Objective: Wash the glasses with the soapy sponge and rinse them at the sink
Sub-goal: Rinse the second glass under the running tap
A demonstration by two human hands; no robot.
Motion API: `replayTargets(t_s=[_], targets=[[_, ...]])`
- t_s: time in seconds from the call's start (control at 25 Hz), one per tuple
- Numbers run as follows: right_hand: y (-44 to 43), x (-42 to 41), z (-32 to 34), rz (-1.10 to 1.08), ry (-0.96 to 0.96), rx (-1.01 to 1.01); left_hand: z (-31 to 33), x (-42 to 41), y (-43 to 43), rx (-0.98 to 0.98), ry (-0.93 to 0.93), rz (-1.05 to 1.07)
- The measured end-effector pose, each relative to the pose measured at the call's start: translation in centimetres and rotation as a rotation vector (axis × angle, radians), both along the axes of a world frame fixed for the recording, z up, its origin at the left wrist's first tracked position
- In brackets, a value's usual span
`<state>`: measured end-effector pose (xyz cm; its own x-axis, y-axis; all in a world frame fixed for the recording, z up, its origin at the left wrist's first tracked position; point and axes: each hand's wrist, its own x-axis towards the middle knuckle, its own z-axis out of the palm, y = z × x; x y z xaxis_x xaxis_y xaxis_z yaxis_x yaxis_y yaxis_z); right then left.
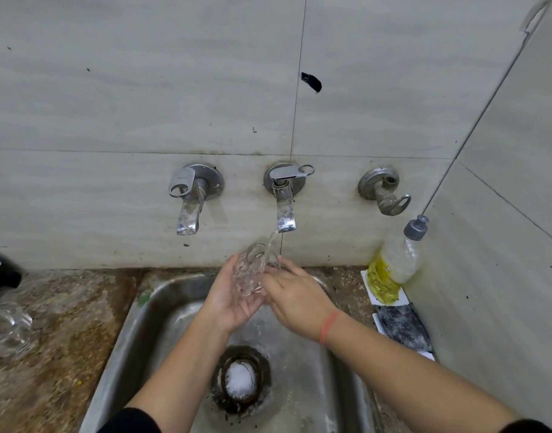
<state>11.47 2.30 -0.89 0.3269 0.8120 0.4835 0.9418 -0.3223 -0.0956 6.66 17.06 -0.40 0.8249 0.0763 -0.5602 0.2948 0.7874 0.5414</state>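
Over the steel sink (162,314), the middle tap (285,210) runs onto a clear glass (251,273). It is tilted, mouth toward the stream, cradled in the left hand (234,301)'s closed grip; the right hand (295,298) wraps its far side.

I see a clear, colourless glass (251,270) under the chrome tap (284,198) — grey steel sink (137,326) below it, white foam (238,382) in the dark drain. Right of the tap: a yellow-labelled bottle (396,264) with a grey cap, a red thread (328,326) at one wrist. Left, a mottled brown speckled counter (62,339) — pale grey streaked tiles (143,89) above.
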Motion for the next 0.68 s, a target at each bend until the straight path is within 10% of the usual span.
replayTargets(t_s=[0.12,0.28,0.52,0.68], targets=[[0.2,1.0,0.5,0.035,-0.087,-0.044,-0.5,-0.3,0.4,-0.021,0.031,-0.092],[2.9,-2.0,2.9,-0.244,0.437,0.016,-2.0,0.5,0.3,-0.086,-0.154,0.136],[-0.5,1.2,1.4,0.183,-0.328,0.037,-0.8,0.3,1.8,-0.106,-0.019,-0.100],[1.9,-1.6,2.0,-0.170,0.095,0.123,-0.5,0.4,-1.2,-0.154,-0.166,0.167]])
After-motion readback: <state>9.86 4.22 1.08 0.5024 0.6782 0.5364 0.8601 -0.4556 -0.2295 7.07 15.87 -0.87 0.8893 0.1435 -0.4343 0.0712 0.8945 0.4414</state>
